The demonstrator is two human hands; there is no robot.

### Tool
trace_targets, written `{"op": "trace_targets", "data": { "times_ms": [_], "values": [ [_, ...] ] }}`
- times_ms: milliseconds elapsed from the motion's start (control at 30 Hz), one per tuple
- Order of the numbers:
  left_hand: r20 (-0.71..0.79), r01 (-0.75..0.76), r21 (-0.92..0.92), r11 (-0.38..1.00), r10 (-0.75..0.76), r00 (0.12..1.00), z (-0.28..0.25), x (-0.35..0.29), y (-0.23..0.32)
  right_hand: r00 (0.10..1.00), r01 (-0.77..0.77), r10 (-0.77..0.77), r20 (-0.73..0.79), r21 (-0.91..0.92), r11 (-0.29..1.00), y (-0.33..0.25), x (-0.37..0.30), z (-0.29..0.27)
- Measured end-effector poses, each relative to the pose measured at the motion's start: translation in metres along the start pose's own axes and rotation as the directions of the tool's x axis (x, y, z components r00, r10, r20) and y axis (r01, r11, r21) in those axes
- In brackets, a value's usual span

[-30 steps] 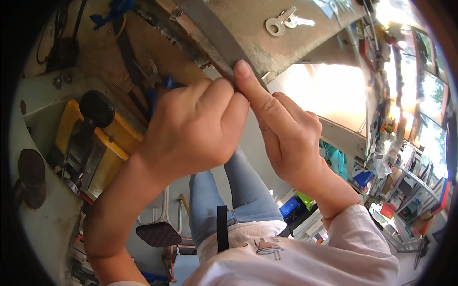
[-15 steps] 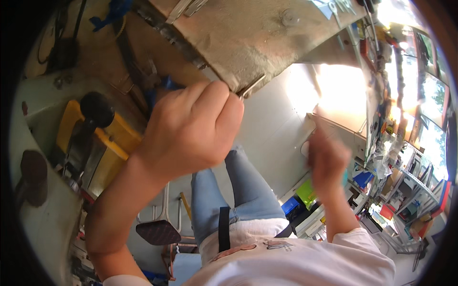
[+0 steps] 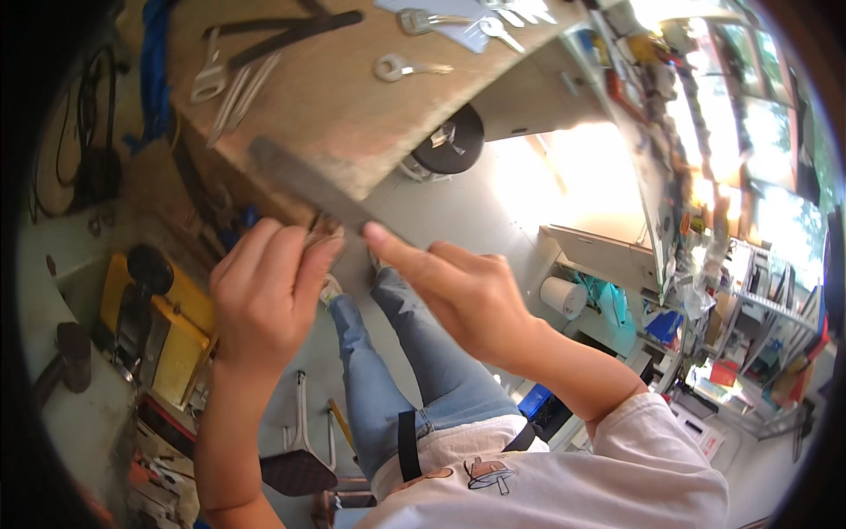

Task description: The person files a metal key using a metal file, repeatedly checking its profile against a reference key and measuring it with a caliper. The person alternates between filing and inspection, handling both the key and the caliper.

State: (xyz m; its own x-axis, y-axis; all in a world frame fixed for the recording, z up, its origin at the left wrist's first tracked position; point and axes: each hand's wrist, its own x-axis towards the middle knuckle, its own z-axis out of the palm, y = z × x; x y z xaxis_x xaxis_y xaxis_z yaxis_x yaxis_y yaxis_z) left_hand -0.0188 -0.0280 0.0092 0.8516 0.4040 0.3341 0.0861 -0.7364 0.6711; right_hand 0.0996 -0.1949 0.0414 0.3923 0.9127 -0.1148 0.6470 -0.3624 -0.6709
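My right hand is closed round a dark flat file, its index finger stretched along the blade. The file reaches up and left across the front corner of the wooden bench, slightly blurred. Close to that corner my left hand is closed, pinching a small metal piece; it lies under or beside the file, and the fingers hide most of it. On the bench top lie a key, several more keys at the far edge, thin metal strips and a dark-handled tool.
A round black stool stands beyond the bench corner. At the left are a yellow frame with a black knob and a hammer-like tool. Crowded shelves line the right. A chair seat is low left.
My right hand has come in from the right and now holds the file over the bench corner. My left hand has moved left and down. More of the bench top shows.
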Motion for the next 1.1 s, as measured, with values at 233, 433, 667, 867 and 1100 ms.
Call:
{"op": "trace_targets", "data": {
  "times_ms": [233, 433, 667, 867, 1100],
  "values": [
    [-0.113, 0.052, 0.019, 0.998, -0.049, 0.992, 0.001, -0.017, 0.000, 0.998, 0.061, -0.053, -0.034, 0.307, 0.950, -0.001, -0.032, 0.018],
    [-0.097, 0.338, -0.230, 0.912, -0.368, 0.925, 0.004, -0.031, 0.015, 0.994, -0.094, 0.108, -0.014, 0.393, 0.915, 0.024, -0.101, 0.024],
    [0.092, 0.195, -0.252, 0.948, -0.177, 0.980, 0.037, -0.036, 0.051, 0.622, -0.622, 0.783, -0.019, 0.595, 0.509, 0.094, -0.169, 0.032],
    [0.473, 0.812, -0.495, 0.310, -0.687, 0.551, 0.220, -0.086, 0.017, 0.258, -0.447, 0.928, 0.270, 0.884, -0.133, 0.203, -0.181, 0.092],
    [0.455, 0.840, -0.156, 0.520, -0.717, 0.529, 0.391, -0.150, -0.064, 0.086, -0.467, 0.958, 0.274, 0.861, -0.204, 0.388, -0.161, 0.252]
  ]
}}
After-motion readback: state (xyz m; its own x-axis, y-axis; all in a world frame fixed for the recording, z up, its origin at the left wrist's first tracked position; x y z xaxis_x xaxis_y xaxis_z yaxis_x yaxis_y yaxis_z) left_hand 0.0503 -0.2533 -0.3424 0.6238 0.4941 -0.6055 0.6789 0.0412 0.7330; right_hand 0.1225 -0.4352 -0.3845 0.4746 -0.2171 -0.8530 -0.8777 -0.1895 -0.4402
